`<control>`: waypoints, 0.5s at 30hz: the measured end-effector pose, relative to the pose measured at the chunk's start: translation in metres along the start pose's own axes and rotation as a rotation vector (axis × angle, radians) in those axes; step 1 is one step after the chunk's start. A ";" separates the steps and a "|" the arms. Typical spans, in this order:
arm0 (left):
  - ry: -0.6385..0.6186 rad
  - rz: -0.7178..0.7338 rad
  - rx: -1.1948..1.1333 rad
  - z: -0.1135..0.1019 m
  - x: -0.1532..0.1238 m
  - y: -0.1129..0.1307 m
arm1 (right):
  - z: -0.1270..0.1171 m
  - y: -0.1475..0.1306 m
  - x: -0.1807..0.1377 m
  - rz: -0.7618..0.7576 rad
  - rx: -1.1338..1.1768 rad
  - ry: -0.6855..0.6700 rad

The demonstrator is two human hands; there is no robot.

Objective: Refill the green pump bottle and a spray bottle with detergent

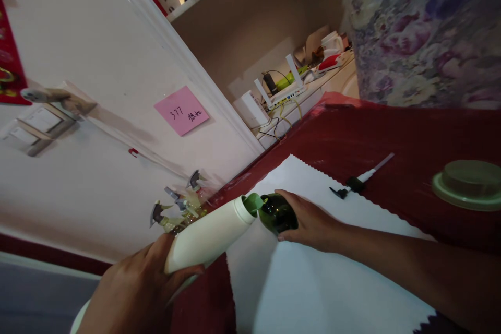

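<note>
My left hand (135,276) is wrapped round a large pale bottle (213,234), which is tilted with its mouth pointing right. Green shows at that mouth, right against the neck of a small dark green bottle (278,215); whether liquid is flowing I cannot tell. My right hand (309,222) grips the green bottle from its right side, over a white cloth (289,282) with zigzag edges. Beyond my right hand lies a pump dispenser top (355,183), black and white with a clear tube.
Several spray bottles (180,209) stand by the wall at left. A clear plastic lid or bowl (469,183) rests on the red table (391,133) at right. A white router (287,95) and clutter fill the ledge behind. A pink note (182,110) is on the wall.
</note>
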State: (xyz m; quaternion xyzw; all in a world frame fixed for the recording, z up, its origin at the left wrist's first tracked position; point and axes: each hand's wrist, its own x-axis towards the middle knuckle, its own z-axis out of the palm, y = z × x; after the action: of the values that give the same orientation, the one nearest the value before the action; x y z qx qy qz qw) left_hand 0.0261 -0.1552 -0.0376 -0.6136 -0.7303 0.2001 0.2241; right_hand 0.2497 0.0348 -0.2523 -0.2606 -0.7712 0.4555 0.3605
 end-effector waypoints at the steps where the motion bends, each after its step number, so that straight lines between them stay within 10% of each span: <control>1: 0.003 -0.002 0.004 -0.001 0.001 0.000 | 0.000 0.000 0.000 -0.001 0.002 0.000; 15: 0.001 -0.018 0.011 -0.004 0.000 0.003 | 0.000 0.000 0.001 0.004 0.008 0.004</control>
State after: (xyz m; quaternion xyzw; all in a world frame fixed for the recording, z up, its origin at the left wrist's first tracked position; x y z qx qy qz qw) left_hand 0.0305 -0.1545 -0.0359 -0.6057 -0.7346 0.2019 0.2295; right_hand 0.2493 0.0351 -0.2518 -0.2614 -0.7681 0.4588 0.3622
